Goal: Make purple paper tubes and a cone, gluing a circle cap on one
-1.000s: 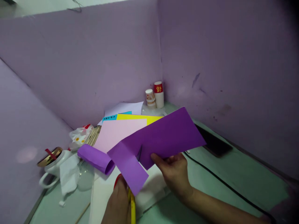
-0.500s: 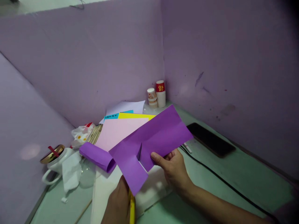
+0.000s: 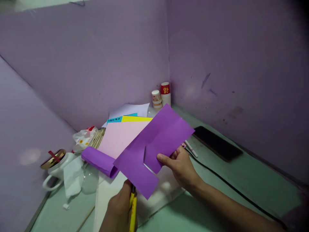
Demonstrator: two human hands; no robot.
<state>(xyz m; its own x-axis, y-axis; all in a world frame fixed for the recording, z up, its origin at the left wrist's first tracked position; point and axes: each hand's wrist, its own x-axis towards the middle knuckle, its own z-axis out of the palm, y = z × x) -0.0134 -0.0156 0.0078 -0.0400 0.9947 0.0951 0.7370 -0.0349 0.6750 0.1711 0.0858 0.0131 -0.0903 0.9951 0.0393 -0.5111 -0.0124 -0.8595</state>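
A purple sheet of paper (image 3: 149,141) is held up above the table, with a slit running in from its lower edge. My right hand (image 3: 180,166) pinches that sheet at its lower right edge, thumb on top. Below the sheet's left part, my left hand (image 3: 120,203) is closed around the yellow handles of scissors (image 3: 133,211). One dark blade shows through the slit; the rest of the blades is hidden behind the paper. A rolled purple paper (image 3: 98,161) lies just left of the sheet.
Pink paper (image 3: 125,135) lies on a stack with yellow and blue sheets. At left stand a white mug (image 3: 58,167) and a tissue (image 3: 73,177). A black phone (image 3: 218,143), a cable (image 3: 217,174) and paper cups (image 3: 165,93) are at right and back, by the purple wall.
The purple sheet has turned counterclockwise, its right end drawing inward and its lower left corner moving right. Less of the scissor blade shows in the slit, and more of the yellow handles is visible.
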